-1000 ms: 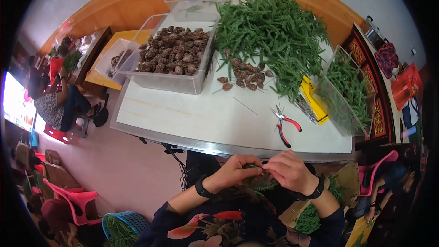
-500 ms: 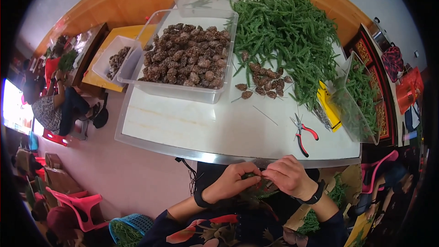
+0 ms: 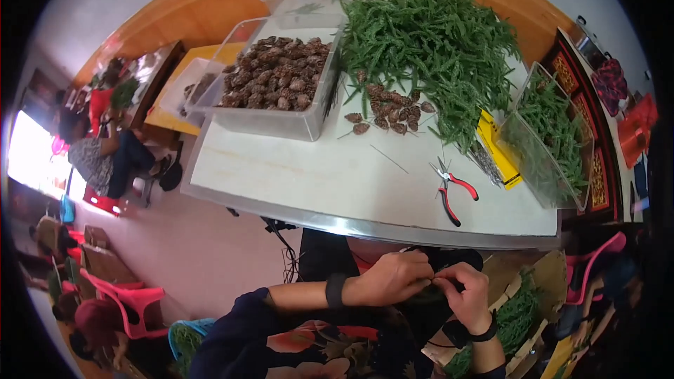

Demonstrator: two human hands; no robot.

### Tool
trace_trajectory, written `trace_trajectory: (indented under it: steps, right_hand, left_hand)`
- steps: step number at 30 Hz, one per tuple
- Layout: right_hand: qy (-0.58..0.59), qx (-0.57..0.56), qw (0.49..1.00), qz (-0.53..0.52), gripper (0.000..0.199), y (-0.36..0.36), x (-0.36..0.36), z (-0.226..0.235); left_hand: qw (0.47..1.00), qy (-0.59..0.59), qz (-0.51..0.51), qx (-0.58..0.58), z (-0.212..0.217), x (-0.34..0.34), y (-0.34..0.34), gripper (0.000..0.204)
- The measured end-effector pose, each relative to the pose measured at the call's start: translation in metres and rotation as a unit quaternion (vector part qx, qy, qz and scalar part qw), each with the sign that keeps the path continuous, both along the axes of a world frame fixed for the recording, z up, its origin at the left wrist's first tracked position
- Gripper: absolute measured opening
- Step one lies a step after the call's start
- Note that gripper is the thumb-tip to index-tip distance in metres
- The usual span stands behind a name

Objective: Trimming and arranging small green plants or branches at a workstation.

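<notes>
Below the table's front edge, my left hand [image 3: 397, 278] and my right hand [image 3: 465, 296] meet in front of my body. Both are closed, with fingertips pinched together at one spot. Whatever they hold is mostly hidden; only a dim bit of green shows beneath the fingers. On the table just beyond lie pliers with red and black handles [image 3: 449, 208], jaws apart. A thin wire [image 3: 389, 158] lies to their left. Behind it sits a small heap of pine cones [image 3: 390, 109], some on wire stems, against a big pile of green artificial sprigs [image 3: 428, 35].
A clear bin [image 3: 267, 125] of pine cones stands at the table's left. At the right are a yellow packet [image 3: 500, 158] beside thin wires and a clear bin [image 3: 537, 168] of sprigs. A cardboard box [image 3: 551, 277] with greenery is at my right. People sit at left and right.
My hands have shifted right and slightly down, and my left forearm now lies more level. The green sprig seen in my left hand is now mostly hidden. My view has tilted slightly.
</notes>
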State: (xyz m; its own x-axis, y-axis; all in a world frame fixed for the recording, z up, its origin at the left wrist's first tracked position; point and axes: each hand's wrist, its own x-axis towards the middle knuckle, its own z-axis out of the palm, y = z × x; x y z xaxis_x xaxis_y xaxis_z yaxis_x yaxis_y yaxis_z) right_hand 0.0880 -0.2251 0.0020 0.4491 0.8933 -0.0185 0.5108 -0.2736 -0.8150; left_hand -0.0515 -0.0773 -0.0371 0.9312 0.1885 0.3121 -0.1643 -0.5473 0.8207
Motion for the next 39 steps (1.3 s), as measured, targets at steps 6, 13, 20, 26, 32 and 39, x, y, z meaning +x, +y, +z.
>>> trace_trajectory:
  steps: [6, 13, 20, 26, 32, 39]
  right_hand:
    - [-0.134, 0.192, 0.959, 0.157, 0.018, -0.033, 0.037, 0.009]
    - [-0.152, 0.257, 0.942, 0.15, 0.026, -0.066, 0.068, -0.004]
    - [-0.281, 0.322, 0.87, 0.244, 0.028, -0.071, 0.064, 0.001]
    - [-0.314, 0.339, 0.851, 0.25, 0.025, -0.055, 0.025, -0.009]
    - [-0.271, 0.242, 0.907, 0.214, 0.017, -0.036, -0.017, 0.009]
    - [-0.05, 0.176, 0.97, 0.163, 0.008, -0.021, -0.051, 0.005]
  left_hand:
    - [0.899, 0.171, -0.083, -0.393, 0.015, 0.016, -0.037, 0.015]
    - [0.858, 0.16, -0.094, -0.478, 0.021, 0.041, -0.067, 0.013]
    - [0.852, 0.179, -0.103, -0.482, 0.021, 0.024, -0.076, 0.013]
    - [0.868, 0.202, -0.044, -0.452, 0.04, -0.023, -0.064, 0.009]
    - [0.99, 0.088, 0.032, -0.108, 0.046, -0.056, -0.057, 0.008]
    - [0.985, 0.012, 0.14, -0.105, 0.029, -0.084, -0.055, 0.01]
